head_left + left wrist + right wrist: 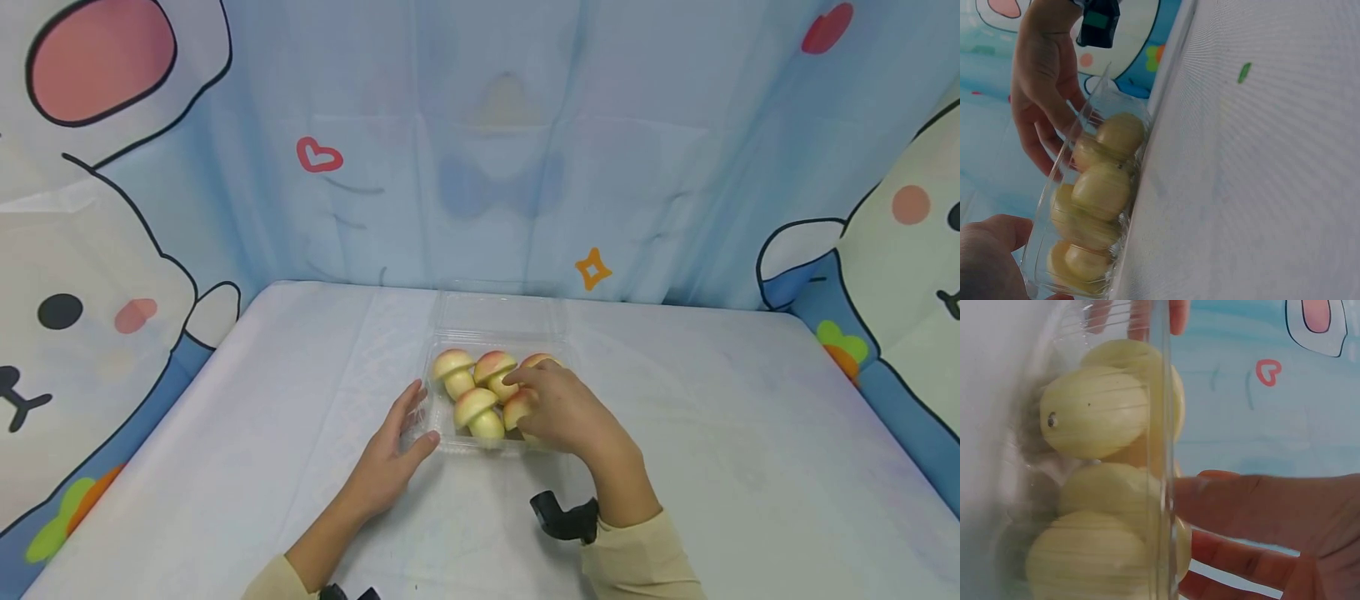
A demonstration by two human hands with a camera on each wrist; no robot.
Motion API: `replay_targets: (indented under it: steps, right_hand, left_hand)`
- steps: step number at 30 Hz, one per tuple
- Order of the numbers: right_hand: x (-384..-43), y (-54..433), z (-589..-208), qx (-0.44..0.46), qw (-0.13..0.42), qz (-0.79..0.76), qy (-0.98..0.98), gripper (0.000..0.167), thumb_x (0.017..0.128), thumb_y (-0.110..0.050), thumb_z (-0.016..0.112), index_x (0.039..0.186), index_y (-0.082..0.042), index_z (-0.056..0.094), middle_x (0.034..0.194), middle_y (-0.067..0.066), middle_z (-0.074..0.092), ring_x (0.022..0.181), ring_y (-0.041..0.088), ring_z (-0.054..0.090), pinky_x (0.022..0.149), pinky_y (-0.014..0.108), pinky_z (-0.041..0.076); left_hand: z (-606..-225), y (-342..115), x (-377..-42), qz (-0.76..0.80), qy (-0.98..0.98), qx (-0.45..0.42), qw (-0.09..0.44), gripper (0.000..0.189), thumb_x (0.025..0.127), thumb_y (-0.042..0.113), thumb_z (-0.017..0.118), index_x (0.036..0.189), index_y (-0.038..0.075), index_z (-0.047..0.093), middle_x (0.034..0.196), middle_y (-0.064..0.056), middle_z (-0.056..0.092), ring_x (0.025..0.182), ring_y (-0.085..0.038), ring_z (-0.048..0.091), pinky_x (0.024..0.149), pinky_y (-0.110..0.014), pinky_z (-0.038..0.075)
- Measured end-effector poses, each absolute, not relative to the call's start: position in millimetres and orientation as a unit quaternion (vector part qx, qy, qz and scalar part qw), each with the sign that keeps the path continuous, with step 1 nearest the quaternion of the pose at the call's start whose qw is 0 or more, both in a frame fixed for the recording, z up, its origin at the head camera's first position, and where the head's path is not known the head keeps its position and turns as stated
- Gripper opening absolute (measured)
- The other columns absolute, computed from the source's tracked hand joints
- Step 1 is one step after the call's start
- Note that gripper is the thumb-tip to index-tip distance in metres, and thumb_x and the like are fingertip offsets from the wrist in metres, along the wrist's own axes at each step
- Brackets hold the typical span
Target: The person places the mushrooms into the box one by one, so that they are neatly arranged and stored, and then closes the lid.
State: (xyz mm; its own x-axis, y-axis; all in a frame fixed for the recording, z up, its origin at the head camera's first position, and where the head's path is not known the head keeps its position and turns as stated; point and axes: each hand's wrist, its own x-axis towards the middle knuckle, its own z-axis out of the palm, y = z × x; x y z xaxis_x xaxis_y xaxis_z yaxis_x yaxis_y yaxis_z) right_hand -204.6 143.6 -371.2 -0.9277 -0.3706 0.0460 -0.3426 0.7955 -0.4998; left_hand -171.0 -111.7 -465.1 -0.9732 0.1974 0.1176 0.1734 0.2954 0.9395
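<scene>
A clear plastic box [491,337] stands on the table with its lid [498,314] folded back. Several pale yellow mushroom-shaped pieces with pinkish caps lie inside, among them a back-left piece [452,364] and a front-middle piece [477,404]. My left hand [390,458] rests along the box's left wall, thumb near the front corner, fingers loosely extended. From above, my right hand [566,408] reaches into the box's right part and holds the front-right mushroom-shaped piece [519,407] between thumb and fingers. The hand partly hides that piece and the back-right one [542,360].
A white cloth covers the table [720,433]. Behind it hangs a light blue curtain [480,150] with cartoon prints. A black wrist mount [564,517] is strapped at the right wrist, low over the table.
</scene>
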Motion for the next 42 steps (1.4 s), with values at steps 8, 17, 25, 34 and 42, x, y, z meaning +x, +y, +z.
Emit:
replay_targets:
  steps: [8,17,25,34,42]
  right_hand:
    - [-207.5,155.9,-364.9,-0.177,0.010,-0.315,0.932,0.040,0.096,-0.013,0.069,0.135,-0.007,0.065,0.136,0.019,0.061,0.127,0.040,0.058,0.105,0.058,0.049]
    - [-218.3,171.8,-368.2,-0.137,-0.088,-0.354,0.921,0.046,0.100,-0.017,0.065,0.145,-0.009,0.057,0.137,0.021,0.060,0.128,0.041,0.055,0.102,0.060,0.049]
    - [-238.7,182.9,-375.6,-0.095,-0.076,-0.387,0.914,0.056,0.103,-0.024,0.062,0.154,-0.008,0.046,0.147,0.028,0.052,0.137,0.048,0.047,0.109,0.066,0.042]
    - [-263.1,200.9,-381.6,-0.065,-0.014,-0.409,0.910,0.067,0.106,-0.041,0.055,0.161,-0.011,0.033,0.156,0.030,0.042,0.142,0.051,0.043,0.113,0.067,0.040]
    - [-273.7,210.2,-379.4,-0.052,0.060,-0.453,0.888,0.077,0.104,-0.051,0.056,0.165,-0.015,0.025,0.162,0.027,0.035,0.148,0.046,0.037,0.113,0.064,0.042]
  left_hand:
    - [-464.4,-114.1,-171.3,0.577,0.809,0.113,0.006,0.076,0.103,0.025,0.063,0.166,0.021,0.021,0.168,-0.010,0.034,0.151,-0.040,0.038,0.124,-0.063,0.028]
    - [-464.4,-115.0,-172.3,0.576,0.810,0.111,0.008,0.075,0.104,0.025,0.063,0.166,0.021,0.020,0.168,-0.009,0.034,0.152,-0.040,0.037,0.123,-0.063,0.028]
    - [-465.5,-111.8,-175.6,0.579,0.808,0.107,0.003,0.075,0.103,0.025,0.063,0.166,0.021,0.022,0.167,-0.009,0.036,0.152,-0.039,0.038,0.124,-0.063,0.027]
    - [-466.4,-108.6,-174.1,0.578,0.809,0.108,0.011,0.075,0.104,0.024,0.062,0.166,0.021,0.020,0.168,-0.008,0.034,0.152,-0.041,0.036,0.123,-0.065,0.027]
    - [-465.6,-109.9,-172.9,0.577,0.810,0.107,0.012,0.076,0.103,0.027,0.063,0.166,0.022,0.021,0.168,-0.008,0.034,0.152,-0.041,0.036,0.124,-0.063,0.027]
